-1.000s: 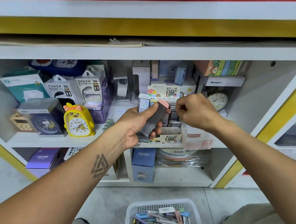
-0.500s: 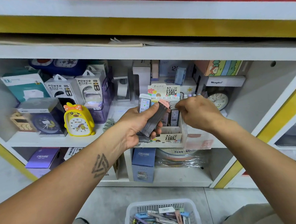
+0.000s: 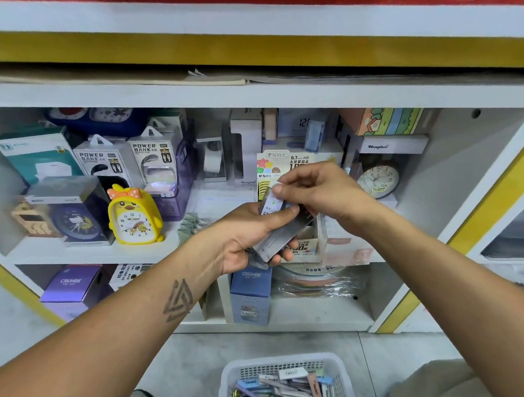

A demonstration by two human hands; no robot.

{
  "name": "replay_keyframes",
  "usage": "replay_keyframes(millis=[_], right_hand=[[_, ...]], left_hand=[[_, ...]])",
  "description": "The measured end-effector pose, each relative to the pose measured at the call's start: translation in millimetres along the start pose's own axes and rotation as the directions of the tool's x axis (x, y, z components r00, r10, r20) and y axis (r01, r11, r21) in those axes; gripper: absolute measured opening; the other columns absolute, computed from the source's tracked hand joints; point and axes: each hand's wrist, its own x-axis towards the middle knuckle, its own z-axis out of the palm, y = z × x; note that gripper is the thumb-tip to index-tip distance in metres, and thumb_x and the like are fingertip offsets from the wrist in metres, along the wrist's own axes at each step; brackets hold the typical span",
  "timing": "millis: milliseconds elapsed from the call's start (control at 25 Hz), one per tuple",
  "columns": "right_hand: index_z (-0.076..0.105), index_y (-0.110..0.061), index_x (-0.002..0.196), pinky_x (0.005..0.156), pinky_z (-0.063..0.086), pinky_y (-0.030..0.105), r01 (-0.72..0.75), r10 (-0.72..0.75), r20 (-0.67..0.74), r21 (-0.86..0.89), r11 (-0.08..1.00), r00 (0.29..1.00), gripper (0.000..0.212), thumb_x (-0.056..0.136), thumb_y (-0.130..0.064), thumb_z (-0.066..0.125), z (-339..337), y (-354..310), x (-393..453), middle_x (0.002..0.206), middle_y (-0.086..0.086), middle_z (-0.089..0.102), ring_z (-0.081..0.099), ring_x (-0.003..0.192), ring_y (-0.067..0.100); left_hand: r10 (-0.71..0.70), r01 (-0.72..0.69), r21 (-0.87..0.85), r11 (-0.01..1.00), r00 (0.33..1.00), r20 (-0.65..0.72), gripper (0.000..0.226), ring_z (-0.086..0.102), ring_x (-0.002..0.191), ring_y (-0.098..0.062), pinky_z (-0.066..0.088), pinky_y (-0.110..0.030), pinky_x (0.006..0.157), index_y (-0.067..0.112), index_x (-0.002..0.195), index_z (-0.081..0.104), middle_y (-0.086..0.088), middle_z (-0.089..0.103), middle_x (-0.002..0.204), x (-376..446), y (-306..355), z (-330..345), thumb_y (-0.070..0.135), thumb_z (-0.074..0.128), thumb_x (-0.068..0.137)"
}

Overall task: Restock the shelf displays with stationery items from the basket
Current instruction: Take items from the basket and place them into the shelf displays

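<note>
The left hand (image 3: 251, 236) is raised in front of the shelf, palm turned inward, fingers curled under a stack of flat grey lead cases (image 3: 280, 237) with the thumb laid across the top. The stack slants up to the right. The right hand (image 3: 319, 191) reaches in from the right and pinches the uppermost case (image 3: 272, 202) between thumb and forefinger at its upper end; its other fingers are loosely bent. Both forearms run in from the near corners, the left one bearing a triangular tattoo.

Just behind the hands sits the display box (image 3: 299, 171) for 0.7 HB leads, on the middle shelf board (image 3: 81, 252); the hands cover most of it, so how full it is cannot be told. Left of it stand a yellow chick clock (image 3: 135, 218) and two power bank boxes (image 3: 134, 164); to the right a round clock (image 3: 377, 179) sits partly behind the right wrist.

On the floor, near and centre, the white basket (image 3: 235, 373) holds a jumble of small pastel cases; its lower part is cut off by the frame edge, and the labels are too small to read.
</note>
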Motion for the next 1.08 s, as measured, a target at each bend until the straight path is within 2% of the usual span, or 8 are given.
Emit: replay_keyframes(millis=[120,280,400,560,640,760,880,1080], right_hand=[[0.074,-0.007,0.085,0.052,0.046,0.024,-0.036,0.040,-0.057,0.077,0.996,0.998,0.011,0.079,-0.009,0.083,-1,0,2,0.068,0.003,0.071,0.059,0.055,0.015],[0.069,-0.006,0.093,0.050,0.048,0.022,-0.001,0.106,-0.348,0.287,0.958,0.932,0.004,0.090,-0.005,0.072,-22,0,11,0.078,0.008,0.075,0.061,0.055,0.012],[0.065,-0.012,0.097,0.055,0.052,0.026,0.060,-0.002,-0.527,0.095,0.994,0.850,0.006,0.094,-0.009,0.068,-43,2,15,0.079,0.003,0.072,0.063,0.058,0.011],[0.059,-0.034,0.102,0.065,0.051,0.024,0.032,-0.233,-0.340,-0.504,0.863,0.911,0.017,0.093,-0.025,0.070,-44,11,9,0.087,-0.009,0.065,0.064,0.078,0.012],[0.060,-0.032,0.106,0.066,0.051,0.027,0.092,-0.298,-0.212,-0.654,0.751,0.931,0.016,0.094,-0.025,0.067,-37,17,6,0.088,-0.003,0.067,0.065,0.079,0.018],[0.062,-0.022,0.109,0.079,0.056,0.042,0.167,-0.326,-0.094,-0.709,0.685,0.941,0.015,0.095,-0.020,0.065,-31,25,6,0.092,0.006,0.071,0.065,0.087,0.029],[0.066,-0.022,0.106,0.082,0.055,0.042,0.133,-0.247,-0.055,-0.719,0.682,0.967,0.012,0.094,-0.019,0.066,-29,29,7,0.096,0.004,0.072,0.065,0.091,0.029],[0.073,-0.015,0.107,0.079,0.055,0.042,0.091,-0.367,-0.147,-0.825,0.558,0.919,0.018,0.096,-0.013,0.058,-30,26,10,0.107,0.005,0.072,0.065,0.097,0.030]], left_hand=[[-0.008,0.007,0.034,0.999,1.000,0.025,0.035,0.065,0.059,-0.023,0.050,-0.024,0.048,0.013,0.104,0.066,-0.015,0.070,0.078,0,1,0,0.043,0.072,0.086],[-0.004,0.004,0.006,1.000,1.000,0.014,0.031,0.064,0.057,-0.024,0.050,-0.025,0.046,0.009,0.106,0.064,-0.018,0.069,0.078,0,2,-8,0.033,0.073,0.088],[-0.026,0.023,-0.038,0.999,0.997,-0.074,0.033,0.063,0.054,-0.024,0.049,-0.025,0.045,0.007,0.105,0.065,-0.019,0.070,0.078,0,3,-16,0.031,0.074,0.086],[0.006,-0.053,-0.192,0.980,0.972,-0.236,0.033,0.065,0.051,-0.024,0.050,-0.026,0.042,0.002,0.108,0.063,-0.019,0.071,0.075,1,9,-26,0.027,0.073,0.088],[0.021,-0.079,-0.213,0.974,0.965,-0.261,0.031,0.065,0.050,-0.023,0.050,-0.025,0.042,0.002,0.104,0.065,-0.018,0.071,0.072,2,11,-26,0.028,0.072,0.089],[0.034,-0.091,-0.215,0.972,0.966,-0.256,0.035,0.065,0.051,-0.023,0.050,-0.025,0.042,0.001,0.106,0.065,-0.018,0.070,0.073,1,12,-24,0.029,0.073,0.088],[0.045,-0.099,-0.224,0.970,0.971,-0.234,0.038,0.066,0.052,-0.023,0.050,-0.025,0.042,0.001,0.110,0.064,-0.018,0.070,0.074,1,11,-25,0.030,0.073,0.087],[0.040,-0.083,-0.209,0.974,0.979,-0.202,0.051,0.070,0.063,-0.027,0.054,-0.028,0.047,-0.001,0.117,0.063,-0.019,0.073,0.084,2,9,-26,0.033,0.076,0.082]])
